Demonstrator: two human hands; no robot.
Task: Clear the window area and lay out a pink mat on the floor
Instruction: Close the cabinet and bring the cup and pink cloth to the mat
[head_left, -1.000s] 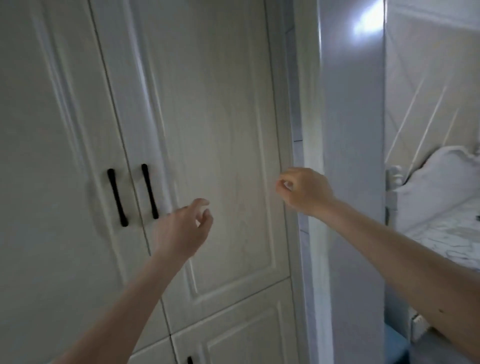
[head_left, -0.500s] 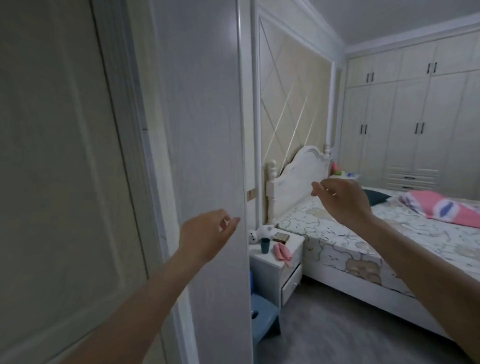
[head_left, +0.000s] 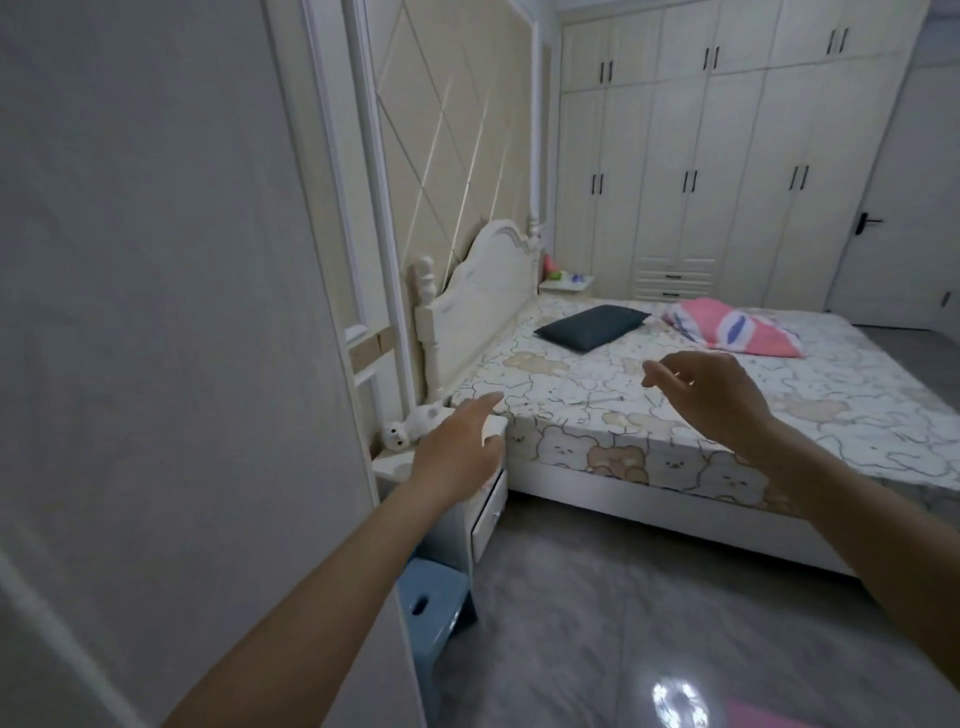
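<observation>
Turning from the cupboard doors, a person now faces the bedroom.

Both the left hand (head_left: 457, 452) and right hand (head_left: 711, 397) hang open and empty before the bed (head_left: 649, 415). A second ago only cupboard doors filled the view; now the floor (head_left: 649, 623) shows, with a pink strip (head_left: 763, 716), perhaps the mat, at its bottom edge. No window visible.

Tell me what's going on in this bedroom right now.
A person stands near the bed with both arms stretched forward. The left hand and right hand are open and hold nothing. A dark pillow and a pink blanket lie on the bed. A pink edge shows on the floor at the bottom; no window is in view.
</observation>
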